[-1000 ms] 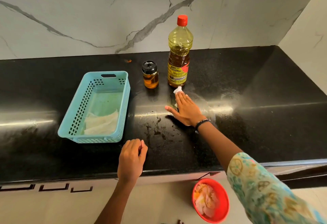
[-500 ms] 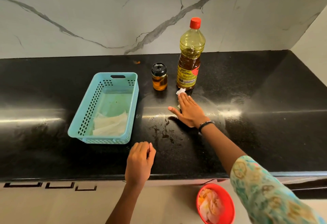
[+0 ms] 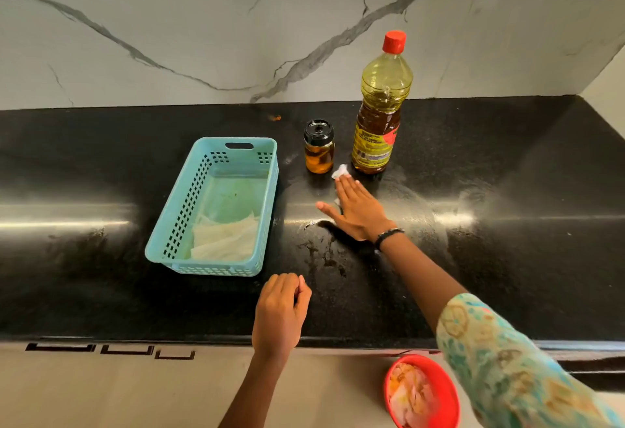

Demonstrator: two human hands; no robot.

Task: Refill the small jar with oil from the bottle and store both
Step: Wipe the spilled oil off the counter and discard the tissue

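The right hand (image 3: 355, 211) is laid flat on the black counter (image 3: 507, 258), fingers straight and spread, and a white tissue (image 3: 340, 171) is pressed under the fingertips, just in front of the jar and bottle. Smears can be seen on the counter near the hand, so a wipe-up of spilled oil is judged to be in hand.

The small jar (image 3: 319, 147) is stood upright with its black lid on and amber oil inside; the bottle (image 3: 380, 106) is stood just beside it, red cap on. Both are parked near the wall, probably to keep them out of the way of the wiping.

The left hand (image 3: 280, 312) is rested at the counter's front edge, fingers loosely curled, nothing held, likely as a brace.

The blue basket (image 3: 216, 204) is set to the left, well apart from the jar, with only folded paper inside. Storing appears not yet done. A red bowl (image 3: 422, 390) of used tissues is seen below the counter.
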